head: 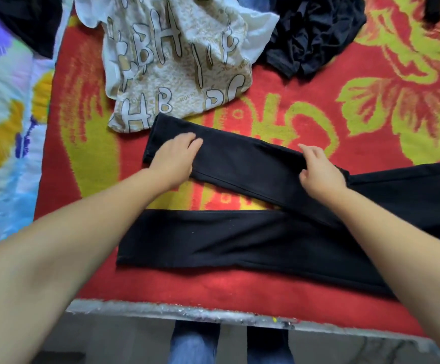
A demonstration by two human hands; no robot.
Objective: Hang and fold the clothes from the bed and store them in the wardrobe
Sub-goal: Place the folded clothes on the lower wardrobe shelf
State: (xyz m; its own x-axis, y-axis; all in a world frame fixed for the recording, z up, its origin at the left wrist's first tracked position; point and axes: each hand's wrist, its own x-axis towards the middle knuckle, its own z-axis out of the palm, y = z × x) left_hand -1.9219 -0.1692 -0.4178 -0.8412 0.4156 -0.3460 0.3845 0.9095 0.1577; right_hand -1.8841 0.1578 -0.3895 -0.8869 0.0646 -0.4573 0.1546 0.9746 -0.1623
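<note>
On the bed: a red blanket (318,106) with yellow-green flower shapes covers the mattress, and clothes lie spread over it.
Black trousers (239,240): laid flat near the front edge of the bed, one leg running along that edge, the other angled away from it toward the printed shirt.
Left hand (175,158): palm down on the far end of the angled leg, fingers straight and pressing the cloth flat.
Right hand (318,172): further along the same leg, fingers curled and pinching its upper edge.
Printed shirt (176,64): cream with gold lettering, crumpled, just beyond the angled leg and touching its end.
Dark garment (316,32): bunched beside the shirt, on its right.
Floral sheet (3,114): blue, white and yellow, at the left of the blanket.
Bed edge (187,310): grey, worn, with the person's jeans (192,345) below it.
</note>
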